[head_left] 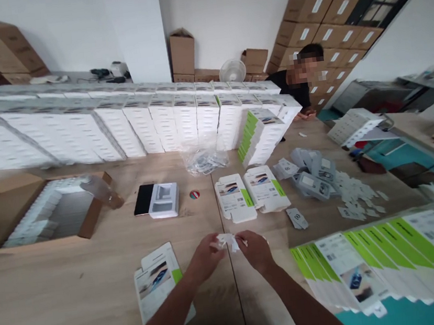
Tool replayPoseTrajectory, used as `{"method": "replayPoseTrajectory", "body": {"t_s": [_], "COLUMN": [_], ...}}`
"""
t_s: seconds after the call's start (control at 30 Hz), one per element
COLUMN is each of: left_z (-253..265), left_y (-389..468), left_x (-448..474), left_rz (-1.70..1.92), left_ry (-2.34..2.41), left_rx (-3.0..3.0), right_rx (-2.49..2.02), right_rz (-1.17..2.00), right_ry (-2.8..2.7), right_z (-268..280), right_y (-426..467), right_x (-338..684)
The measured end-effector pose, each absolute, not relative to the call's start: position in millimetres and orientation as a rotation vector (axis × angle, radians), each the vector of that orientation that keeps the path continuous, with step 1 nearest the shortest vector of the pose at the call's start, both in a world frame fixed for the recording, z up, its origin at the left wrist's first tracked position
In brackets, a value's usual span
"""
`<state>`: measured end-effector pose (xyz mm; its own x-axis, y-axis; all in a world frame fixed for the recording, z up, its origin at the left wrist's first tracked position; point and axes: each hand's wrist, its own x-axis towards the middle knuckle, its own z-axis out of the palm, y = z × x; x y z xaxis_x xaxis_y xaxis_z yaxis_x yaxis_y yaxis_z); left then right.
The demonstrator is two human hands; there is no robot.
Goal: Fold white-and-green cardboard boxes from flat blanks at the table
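Note:
My left hand (207, 257) and my right hand (254, 248) meet over the middle of the table, fingers closed on small white pieces (226, 240) that look like paper slips or a thin wrapper; the exact kind is too small to tell. Just beyond them lie flattened printed boxes (235, 198) with green edges. Another flat printed box (159, 280) lies left of my left forearm, which partly covers it. Farther off, a white box insert tray (163, 200) rests beside a dark phone-like slab (143, 199).
Stacked white boxes (188, 121) form a wall across the back. An open carton (85, 229) stands left with a plastic bottle (102, 191). To the right are clear packs (315, 174), scattered white slips (357, 192) and a row of printed boxes (382, 253). A person (294, 82) sits behind.

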<state>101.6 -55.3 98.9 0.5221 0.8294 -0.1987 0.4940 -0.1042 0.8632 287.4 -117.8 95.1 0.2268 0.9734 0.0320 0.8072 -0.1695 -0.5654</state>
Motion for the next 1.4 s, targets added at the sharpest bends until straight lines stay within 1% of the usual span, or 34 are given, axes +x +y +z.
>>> {"method": "replayPoseTrajectory", "body": {"t_s": [0.17, 0.33, 0.5, 0.6, 0.77, 0.83, 0.97, 1.17, 1.4], "left_z": [83.4, 88.5, 79.1, 71.4, 61.7, 60.1, 65.6, 86.6, 92.6], "left_y": [-50.0, -49.2, -48.1, -49.1, -57.3, -61.2, -66.1, -67.2, -74.3], "left_x": [133.0, 138.1, 155.9, 168.9, 184.3, 187.9, 192.9, 203.2, 204.2], "left_rz": [0.388, 0.310, 0.257, 0.177, 0.031, -0.014, -0.085, -0.171, -0.265], "left_ry": [1.040, 0.954, 0.825, 0.749, 0.656, 0.632, 0.549, 0.415, 0.532], "left_rx": [1.949, 2.137, 2.287, 2.351, 2.419, 2.440, 2.486, 2.558, 2.607], "right_rx": [-1.998, -2.024, -2.101, -2.115, -2.087, -2.083, -2.120, -2.293, -2.412], "right_rz": [0.584, 0.545, 0.553, 0.658, 0.934, 0.964, 0.881, 0.745, 0.563], "right_ry": [-1.580, -1.567, -1.466, -1.326, -1.079, -1.014, -0.969, -1.071, -1.307], "right_z": [88.3, 98.7, 108.0, 100.6, 71.7, 63.8, 60.9, 71.5, 81.3], "right_y": [-126.7, -142.2, -156.7, -167.9, -188.3, -195.4, -204.2, -202.9, -187.2], "right_x": [283.6, 286.9, 299.1, 308.2, 314.1, 312.6, 309.2, 303.9, 309.3]}}
